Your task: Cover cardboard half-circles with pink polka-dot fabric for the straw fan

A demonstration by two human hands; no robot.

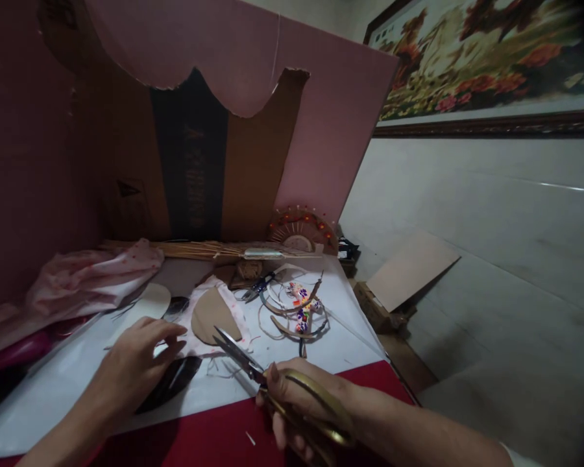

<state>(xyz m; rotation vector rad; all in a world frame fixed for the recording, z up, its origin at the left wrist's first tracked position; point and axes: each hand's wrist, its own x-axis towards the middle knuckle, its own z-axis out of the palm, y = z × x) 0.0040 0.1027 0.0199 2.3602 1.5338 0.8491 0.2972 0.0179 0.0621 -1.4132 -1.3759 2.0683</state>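
Observation:
My right hand (296,395) grips a pair of scissors (253,366) with gold-coloured handles, its blades pointing up and left. Beyond the tips lies a brown, rounded piece of cardboard (214,314) on top of pale fabric with small pink dots (241,308). My left hand (148,357) hovers near the left edge of that fabric, thumb and fingers apart, with nothing visible between them. Under it a dark, shiny object (175,383) rests on the white surface, partly hidden by the hand. Beside the left wrist is a white rounded piece (150,305).
Thin curved strips (277,318) and a colourful patterned piece (302,305) lie to the right, near dark-handled pliers (260,285). A bundle of sticks (194,250) runs along the back. Crumpled dotted fabric (92,275) sits at left. A large cardboard panel (253,181) stands behind; red cloth (199,434) covers the front.

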